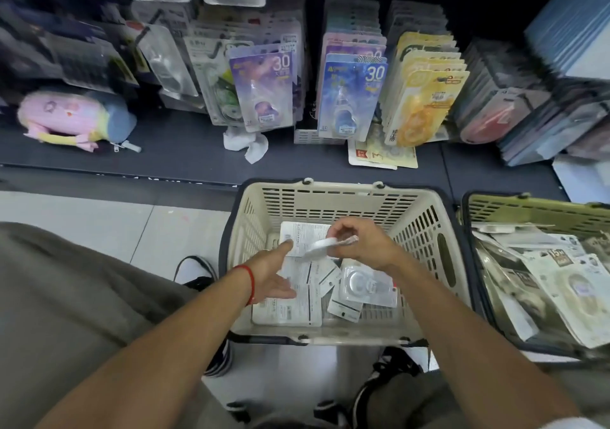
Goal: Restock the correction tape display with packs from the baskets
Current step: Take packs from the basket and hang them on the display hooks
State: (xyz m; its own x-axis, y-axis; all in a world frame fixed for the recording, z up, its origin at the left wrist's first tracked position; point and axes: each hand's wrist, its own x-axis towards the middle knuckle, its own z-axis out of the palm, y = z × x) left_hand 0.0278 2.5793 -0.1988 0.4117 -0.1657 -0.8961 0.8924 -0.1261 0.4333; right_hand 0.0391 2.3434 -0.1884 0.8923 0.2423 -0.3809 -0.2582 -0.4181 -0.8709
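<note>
Risk here is a dropped pack: the right hand only pinches it by one end, above the cream basket, and a jolt could send it back among the loose packs on the basket floor. The left hand is spread flat, fingers straight, its fingertips touching the packs beneath and holding nothing. The display stands on the far shelf, well apart; a second basket of packs sits at the right

Right hand pinching a white pack above the cream basket, left hand flat beside.
</note>
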